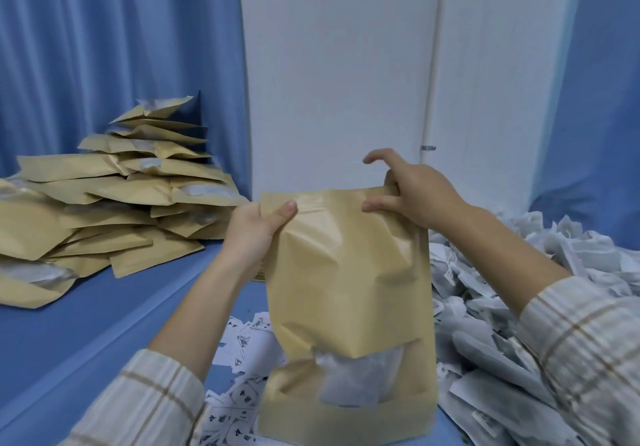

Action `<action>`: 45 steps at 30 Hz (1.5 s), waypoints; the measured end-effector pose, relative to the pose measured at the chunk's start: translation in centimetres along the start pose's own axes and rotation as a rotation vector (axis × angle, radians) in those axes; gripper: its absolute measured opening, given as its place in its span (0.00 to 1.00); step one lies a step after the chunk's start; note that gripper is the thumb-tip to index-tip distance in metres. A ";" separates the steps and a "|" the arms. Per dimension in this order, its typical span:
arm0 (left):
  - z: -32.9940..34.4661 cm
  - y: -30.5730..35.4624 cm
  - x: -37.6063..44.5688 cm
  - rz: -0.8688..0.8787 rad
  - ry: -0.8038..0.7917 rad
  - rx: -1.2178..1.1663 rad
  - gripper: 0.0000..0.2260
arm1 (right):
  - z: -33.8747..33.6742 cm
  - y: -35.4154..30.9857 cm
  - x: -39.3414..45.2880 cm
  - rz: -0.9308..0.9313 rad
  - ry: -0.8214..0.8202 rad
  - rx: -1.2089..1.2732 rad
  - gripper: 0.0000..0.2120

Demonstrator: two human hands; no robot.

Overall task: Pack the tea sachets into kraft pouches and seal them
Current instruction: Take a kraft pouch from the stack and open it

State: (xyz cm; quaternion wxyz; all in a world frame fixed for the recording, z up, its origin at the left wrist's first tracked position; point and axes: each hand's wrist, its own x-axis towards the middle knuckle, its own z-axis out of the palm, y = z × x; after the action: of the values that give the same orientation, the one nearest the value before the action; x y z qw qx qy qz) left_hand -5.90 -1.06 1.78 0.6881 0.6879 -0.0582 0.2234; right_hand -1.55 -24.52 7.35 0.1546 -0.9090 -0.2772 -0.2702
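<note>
While one kraft pouch (346,272) stands upright on the blue surface (86,324), white sachets (356,376) show through its window. Left hand (256,231) pinches its top left corner, thumb in front; right hand (415,192) pinches the top right. Loose sachets (519,307) heap right; many filled pouches (114,196), too many to count, pile far left.

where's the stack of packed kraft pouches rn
In the head view, the heap of tan kraft paper pouches lies on the blue surface at far left, against the blue curtain.
</note>
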 end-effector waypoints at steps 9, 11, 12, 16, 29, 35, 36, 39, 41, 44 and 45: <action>2.1 0.7 -1.4 0.112 -0.002 0.011 0.08 | 0.2 -5.2 2.4 -0.022 -0.237 0.231 0.10; 1.8 0.5 -1.5 0.092 0.034 0.016 0.11 | 0.1 -5.3 2.6 -0.038 -0.211 0.223 0.12; 1.7 0.5 -1.5 0.081 0.043 0.006 0.13 | 0.2 -5.4 2.6 -0.048 -0.190 0.215 0.13; 1.4 0.2 -1.5 0.091 0.071 -0.086 0.14 | 0.9 -5.8 2.1 -0.090 -0.140 0.158 0.18; 2.4 -0.4 -1.9 0.164 0.124 -0.006 0.23 | 0.4 -6.2 1.8 -0.089 -0.153 0.238 0.25; 2.7 -0.2 -1.9 0.221 0.246 0.096 0.24 | 2.7 -6.8 1.8 -0.013 0.207 -0.343 0.30; 2.7 -0.2 -1.8 0.220 0.251 0.081 0.24 | 3.3 -6.9 1.6 -0.035 0.259 -0.409 0.28; 2.6 -0.4 -1.8 0.222 0.265 0.058 0.23 | 4.2 -7.1 2.1 -0.082 0.266 -0.413 0.28; 2.1 -0.7 -1.8 0.230 0.274 0.052 0.23 | 3.8 -6.6 2.6 -0.072 0.217 -0.305 0.29; 0.6 -1.1 -1.6 0.228 0.313 0.060 0.21 | 3.1 -4.7 2.3 -0.004 0.236 -0.301 0.32; 0.3 -1.0 -1.6 0.235 0.304 0.070 0.20 | 3.1 -4.2 2.1 0.018 0.250 -0.322 0.32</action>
State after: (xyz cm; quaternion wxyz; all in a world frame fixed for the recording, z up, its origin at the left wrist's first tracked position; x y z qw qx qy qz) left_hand -6.81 -1.71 0.24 0.6340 0.6581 -0.0258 0.4052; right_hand -1.32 -18.92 6.57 0.0430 -0.8837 -0.2012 -0.4204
